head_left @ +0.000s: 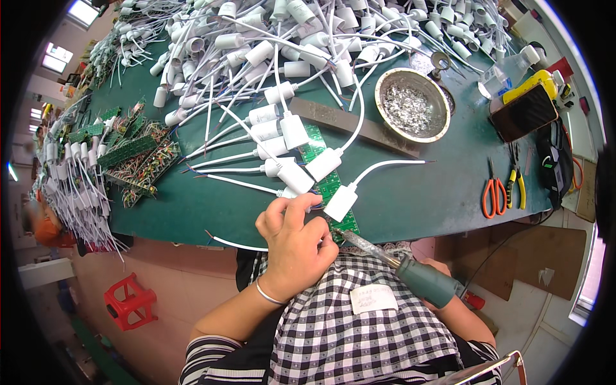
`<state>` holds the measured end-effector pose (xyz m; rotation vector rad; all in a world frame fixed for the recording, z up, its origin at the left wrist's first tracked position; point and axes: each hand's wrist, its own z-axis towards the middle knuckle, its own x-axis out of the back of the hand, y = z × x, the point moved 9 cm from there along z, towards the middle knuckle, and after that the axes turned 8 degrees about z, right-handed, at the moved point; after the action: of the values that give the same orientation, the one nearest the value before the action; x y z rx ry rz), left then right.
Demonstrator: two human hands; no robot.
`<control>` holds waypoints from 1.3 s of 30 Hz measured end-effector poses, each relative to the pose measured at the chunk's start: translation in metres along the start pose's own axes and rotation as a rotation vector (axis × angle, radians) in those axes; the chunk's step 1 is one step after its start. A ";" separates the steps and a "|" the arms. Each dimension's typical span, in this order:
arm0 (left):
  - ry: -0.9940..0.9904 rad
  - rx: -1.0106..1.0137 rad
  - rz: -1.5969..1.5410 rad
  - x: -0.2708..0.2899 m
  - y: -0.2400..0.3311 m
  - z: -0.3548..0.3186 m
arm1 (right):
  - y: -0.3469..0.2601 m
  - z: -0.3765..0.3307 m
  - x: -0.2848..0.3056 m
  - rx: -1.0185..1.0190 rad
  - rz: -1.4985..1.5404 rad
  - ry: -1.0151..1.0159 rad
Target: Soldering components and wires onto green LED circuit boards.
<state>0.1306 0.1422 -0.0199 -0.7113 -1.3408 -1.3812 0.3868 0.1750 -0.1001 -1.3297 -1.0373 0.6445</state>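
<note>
Head view: left hand [292, 240] pinches one wire; right hand [443, 273] grips one soldering iron [398, 266].

green circuit board [328, 186], soldering iron [391, 262] touching

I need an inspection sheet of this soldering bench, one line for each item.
Surface: green bench top, crowded at the far side.
Job's things: green circuit board under white plug housings; soldering iron, its tip at the board's near edge.
Clutter: heap of white leads, metal bowl of scraps, orange scissors, yellow-handled pliers, stacked boards.
Hands: left hand with fingers pinching wires at the board; right hand mostly hidden behind the iron's handle.
Cables: white leads fan out from the board.
Surroundings: red stool on the floor.
</note>
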 end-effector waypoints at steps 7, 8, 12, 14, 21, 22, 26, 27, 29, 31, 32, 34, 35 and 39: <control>-0.005 0.001 0.012 0.000 0.000 0.001 | 0.007 -0.003 0.012 -0.073 0.264 0.342; -0.007 0.003 0.014 -0.001 -0.001 0.000 | -0.020 0.011 0.019 0.024 0.256 0.348; -0.011 -0.001 0.015 -0.001 0.000 0.001 | -0.029 0.007 0.029 0.160 0.440 0.508; -0.012 -0.005 0.014 -0.002 0.000 0.001 | -0.030 0.010 0.030 0.195 0.471 0.507; 0.010 -0.024 0.098 0.000 0.004 0.000 | -0.015 0.006 0.035 0.109 0.436 0.561; 0.012 -0.025 0.103 0.001 0.005 -0.001 | -0.024 0.009 0.037 0.175 0.368 0.552; 0.061 -0.050 0.168 0.011 0.009 0.000 | -0.010 0.001 0.031 0.079 0.425 0.469; 0.084 -0.061 0.173 0.017 0.011 0.000 | -0.007 -0.004 0.033 0.082 0.399 0.508; 0.102 -0.104 0.154 0.027 0.015 0.014 | -0.008 -0.005 0.035 0.086 0.371 0.550; 0.144 -0.166 0.146 0.034 0.021 0.035 | -0.018 0.000 0.040 0.136 0.440 0.623; 0.149 -0.160 0.147 0.033 0.022 0.045 | -0.020 -0.001 0.041 0.138 0.438 0.616; -0.023 -0.191 0.196 0.014 0.028 0.063 | -0.017 -0.005 0.041 0.089 0.487 0.607; -0.021 -0.239 0.232 0.010 0.033 0.063 | -0.016 -0.006 0.040 0.093 0.486 0.599; 0.026 -0.299 0.250 0.009 0.032 0.060 | -0.019 -0.008 0.042 0.149 0.512 0.688</control>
<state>0.1434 0.2018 0.0110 -1.0197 -0.9953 -1.3941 0.4090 0.2046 -0.0711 -1.5346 -0.0871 0.5550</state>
